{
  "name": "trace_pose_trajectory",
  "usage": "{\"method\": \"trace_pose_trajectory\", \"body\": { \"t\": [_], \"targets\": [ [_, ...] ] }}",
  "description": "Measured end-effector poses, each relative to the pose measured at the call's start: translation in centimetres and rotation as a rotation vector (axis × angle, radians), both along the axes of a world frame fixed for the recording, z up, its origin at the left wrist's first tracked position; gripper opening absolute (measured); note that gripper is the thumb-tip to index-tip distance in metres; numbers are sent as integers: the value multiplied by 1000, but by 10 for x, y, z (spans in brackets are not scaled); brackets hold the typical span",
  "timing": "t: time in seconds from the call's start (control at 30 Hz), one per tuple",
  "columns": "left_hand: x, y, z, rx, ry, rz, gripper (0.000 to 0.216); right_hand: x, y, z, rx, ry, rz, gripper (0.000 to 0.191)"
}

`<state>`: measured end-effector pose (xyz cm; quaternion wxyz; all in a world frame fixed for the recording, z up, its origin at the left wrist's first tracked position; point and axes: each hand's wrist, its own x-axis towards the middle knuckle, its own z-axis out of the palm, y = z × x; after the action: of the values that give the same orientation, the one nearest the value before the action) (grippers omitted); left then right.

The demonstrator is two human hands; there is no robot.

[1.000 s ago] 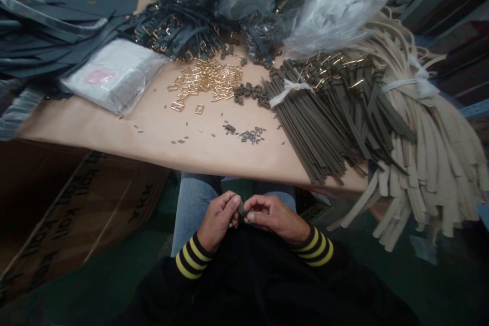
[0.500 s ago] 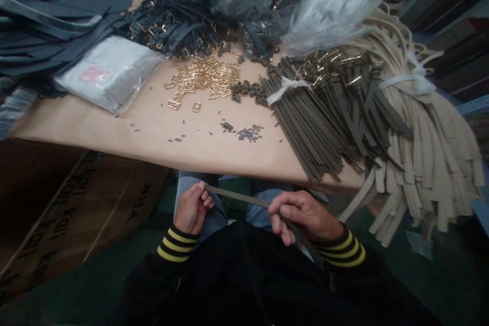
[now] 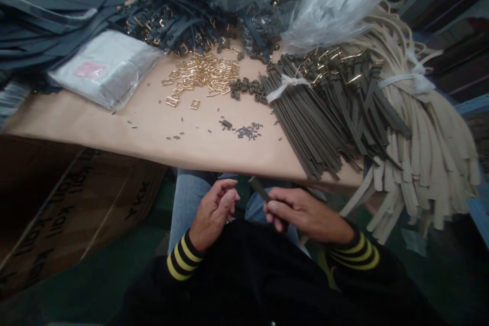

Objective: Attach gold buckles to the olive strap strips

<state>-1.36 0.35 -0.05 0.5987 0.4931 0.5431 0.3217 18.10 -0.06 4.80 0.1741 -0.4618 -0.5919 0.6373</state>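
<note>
My right hand is closed around an olive-grey strap, whose free end sticks up and to the left past my fingers. My left hand hovers just to the left of that end, fingers loosely curled and apart, holding nothing. Both hands are over my lap, below the front edge of the tan table. Black sleeves with yellow-striped cuffs cover my wrists.
On the table lie a pile of gold buckles, small dark loops, tiny metal pins, a tied bundle of olive straps, beige straps, dark buckled straps and a plastic-wrapped packet. A cardboard box stands at the left.
Both hands first pinched a small piece together, then drew the strap out taut between them. Now my left hand has let go and the strap's end stands free above my right hand.
</note>
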Motion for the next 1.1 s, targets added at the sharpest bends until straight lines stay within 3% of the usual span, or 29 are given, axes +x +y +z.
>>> {"method": "trace_pose_trajectory", "body": {
  "t": [0.1,0.2,0.43,0.67,0.73,0.83,0.9,1.0,1.1],
  "targets": [
    [4,-1,13,-67,-40,-23,29,-24,-4,-20,-158,39,54,25],
    [3,-2,11,-121,-20,0,27,-34,-9,-35,-227,123,-43,20],
    [5,-4,-2,-88,-80,53,16,-35,-10,-43,-318,307,-221,20],
    [14,-9,-7,-96,-81,21,14,-39,-11,-54,-397,445,-259,18],
    [14,-8,-10,7,13,40,13,-40,-11,-54,-400,451,-295,19],
    [10,-10,-12,331,266,62,11,-43,-11,-54,-407,423,-363,21],
    [6,-13,-13,503,384,1,11,-46,-11,-55,-411,406,-401,23],
    [3,-17,-9,622,419,-134,13,-48,-11,-57,-406,380,-433,23],
    [2,-20,-6,720,455,-149,14,-48,-12,-59,-378,379,-471,21]
  ]
}}
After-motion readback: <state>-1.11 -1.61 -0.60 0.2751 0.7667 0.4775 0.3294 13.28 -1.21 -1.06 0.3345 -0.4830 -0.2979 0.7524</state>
